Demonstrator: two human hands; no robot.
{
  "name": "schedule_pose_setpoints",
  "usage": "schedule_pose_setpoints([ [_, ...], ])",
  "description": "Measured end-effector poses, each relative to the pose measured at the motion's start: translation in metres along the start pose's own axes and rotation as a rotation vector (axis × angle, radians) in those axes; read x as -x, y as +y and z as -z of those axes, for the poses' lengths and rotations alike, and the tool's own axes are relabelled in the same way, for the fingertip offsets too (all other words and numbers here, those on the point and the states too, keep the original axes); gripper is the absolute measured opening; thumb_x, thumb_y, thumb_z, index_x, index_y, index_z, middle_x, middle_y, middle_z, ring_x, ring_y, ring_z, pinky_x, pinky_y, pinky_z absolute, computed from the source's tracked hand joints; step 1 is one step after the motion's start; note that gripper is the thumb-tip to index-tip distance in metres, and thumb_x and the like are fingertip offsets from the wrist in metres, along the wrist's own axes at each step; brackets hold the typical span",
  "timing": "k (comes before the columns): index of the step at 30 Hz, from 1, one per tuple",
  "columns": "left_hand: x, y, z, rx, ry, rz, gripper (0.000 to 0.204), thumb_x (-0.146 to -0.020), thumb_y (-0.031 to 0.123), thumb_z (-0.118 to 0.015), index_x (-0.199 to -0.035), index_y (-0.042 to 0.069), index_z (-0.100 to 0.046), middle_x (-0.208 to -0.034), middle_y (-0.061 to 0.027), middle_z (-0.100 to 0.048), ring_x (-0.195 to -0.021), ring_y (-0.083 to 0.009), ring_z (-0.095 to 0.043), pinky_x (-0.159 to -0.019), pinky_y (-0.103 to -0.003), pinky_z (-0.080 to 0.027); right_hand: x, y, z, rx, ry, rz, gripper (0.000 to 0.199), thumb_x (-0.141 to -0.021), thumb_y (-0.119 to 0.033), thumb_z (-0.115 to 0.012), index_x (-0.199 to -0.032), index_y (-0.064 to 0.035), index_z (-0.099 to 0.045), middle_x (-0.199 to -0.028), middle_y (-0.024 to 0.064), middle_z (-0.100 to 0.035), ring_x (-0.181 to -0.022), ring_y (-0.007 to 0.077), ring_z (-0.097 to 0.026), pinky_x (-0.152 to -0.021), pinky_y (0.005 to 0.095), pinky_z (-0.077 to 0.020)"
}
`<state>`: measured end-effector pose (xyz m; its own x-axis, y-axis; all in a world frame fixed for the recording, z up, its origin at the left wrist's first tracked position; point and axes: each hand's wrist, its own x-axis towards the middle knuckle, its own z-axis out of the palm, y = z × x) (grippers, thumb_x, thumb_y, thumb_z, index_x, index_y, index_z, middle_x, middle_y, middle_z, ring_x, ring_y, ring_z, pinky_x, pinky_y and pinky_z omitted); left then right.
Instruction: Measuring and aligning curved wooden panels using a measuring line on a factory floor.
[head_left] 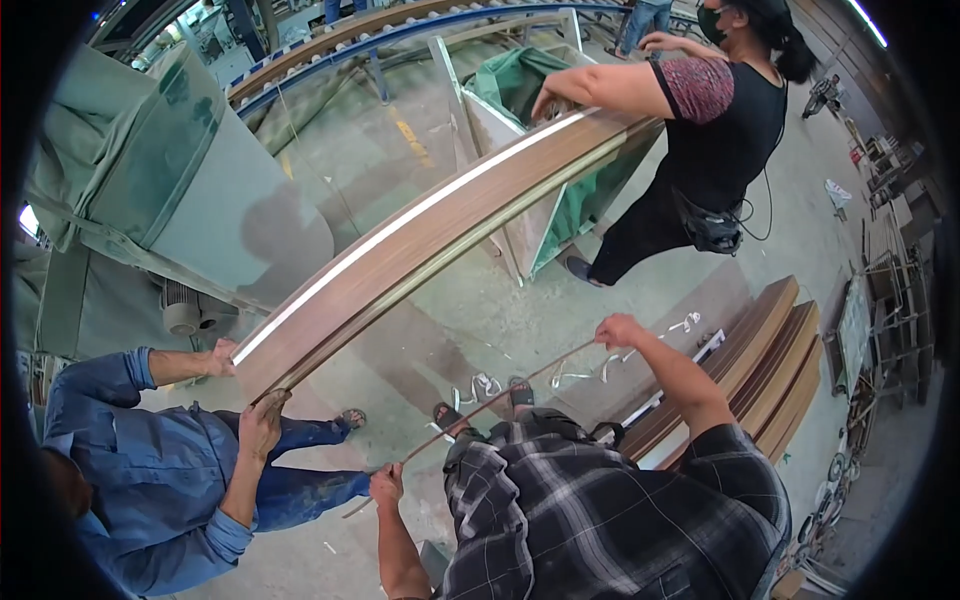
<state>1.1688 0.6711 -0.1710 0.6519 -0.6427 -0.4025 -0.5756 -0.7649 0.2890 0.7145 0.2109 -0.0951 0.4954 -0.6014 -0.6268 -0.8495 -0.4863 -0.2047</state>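
A thin brown strip (490, 405) runs slanted in front of me, and both my hands grip it. My left hand (385, 485) holds its lower end near my plaid shirt. My right hand (620, 330) holds its upper end, raised to the right. Beyond it, a long wood-patterned board (430, 235) with a pale edge is carried by two other people. A person in a blue shirt (150, 470) grips its near end with both hands. A person in a black top (720, 110) holds its far end.
Stacked brown boards (770, 365) lie on the floor to my right. Curled white scrap strips (480, 385) litter the concrete by my feet. A large green machine (150, 180) stands at left, a green-lined cart (520, 85) behind the board, and a roller conveyor (330, 40) at the back.
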Motion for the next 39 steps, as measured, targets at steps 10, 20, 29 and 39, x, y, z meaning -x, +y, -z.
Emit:
schedule_pose_setpoints([
  [10,-0.012,0.023,0.013,0.054,0.025,-0.018,0.034,-0.084,0.038,-0.057,-0.072,0.007,-0.057,-0.069,-0.0171,-0.059,-0.068,-0.0374,-0.058,-0.060,-0.044,-0.045,0.000,0.018,0.049,-0.196,0.158,0.057,0.014,-0.072,-0.024,-0.065,-0.078,-0.0116,-0.067,-0.067,0.0063,-0.065,-0.065,0.0228,-0.064,-0.061,0.0357,-0.0503],
  [20,-0.032,0.031,0.021,0.096,-0.018,0.055,0.038,-0.085,0.042,-0.053,-0.074,0.005,-0.058,-0.073,-0.0193,-0.059,-0.070,-0.0409,-0.055,-0.059,-0.045,-0.043,-0.027,0.018,0.065,-0.894,0.249,-0.041,0.007,-0.077,-0.009,-0.066,-0.078,-0.0019,-0.063,-0.071,0.0036,-0.062,-0.060,0.0087,-0.057,-0.052,0.0238,-0.0473],
  [29,-0.028,0.025,0.017,0.086,-0.029,0.020,0.036,-0.085,0.040,-0.053,-0.075,0.007,-0.060,-0.073,-0.0191,-0.060,-0.072,-0.0395,-0.058,-0.061,-0.045,-0.044,-0.044,0.009,0.069,-1.396,0.317,0.029,0.008,-0.081,-0.005,-0.065,-0.085,0.0008,-0.062,-0.073,0.0057,-0.061,-0.061,0.0110,-0.058,-0.052,0.0223,-0.0471],
  [39,-0.019,0.049,0.016,0.063,-0.071,-0.157,0.029,-0.082,0.034,-0.057,-0.080,0.006,-0.063,-0.073,-0.0189,-0.061,-0.070,-0.0359,-0.061,-0.063,-0.041,-0.047,-0.024,0.025,0.056,-1.410,0.280,0.042,0.016,-0.086,-0.009,-0.059,-0.100,-0.0040,-0.054,-0.085,0.0065,-0.062,-0.072,0.0148,-0.064,-0.054,0.0227,-0.0474],
])
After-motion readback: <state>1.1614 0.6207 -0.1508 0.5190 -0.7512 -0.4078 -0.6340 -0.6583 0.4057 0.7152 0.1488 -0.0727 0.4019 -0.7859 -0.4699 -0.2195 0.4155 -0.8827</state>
